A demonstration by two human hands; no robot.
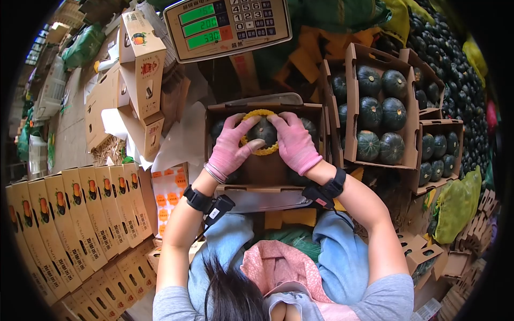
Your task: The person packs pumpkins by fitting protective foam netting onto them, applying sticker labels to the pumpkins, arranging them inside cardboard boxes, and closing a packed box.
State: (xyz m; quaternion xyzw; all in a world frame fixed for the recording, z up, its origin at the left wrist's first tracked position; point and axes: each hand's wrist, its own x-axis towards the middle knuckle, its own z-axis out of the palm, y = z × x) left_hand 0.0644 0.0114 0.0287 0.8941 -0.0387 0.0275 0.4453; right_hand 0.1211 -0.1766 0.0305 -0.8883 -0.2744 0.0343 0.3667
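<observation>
My left hand (231, 143) and my right hand (295, 140), both in pink gloves, grip a small dark green pumpkin (262, 132) from its two sides. Around the pumpkin runs a yellow foam net sleeve (266, 152), which the fingers also touch. Beneath the hands is an open cardboard box (262, 170) resting on a metal scale tray (257, 200). More dark green pumpkins sit inside the box at both sides, partly hidden by my gloves and wrists.
A digital scale display (227, 28) with lit green numbers stands beyond the box. At right, an open carton (350, 144) holds several pumpkins, with a large pumpkin heap (447, 59) behind. Printed folded boxes (80, 224) line the left, near an orange sticker sheet (168, 198).
</observation>
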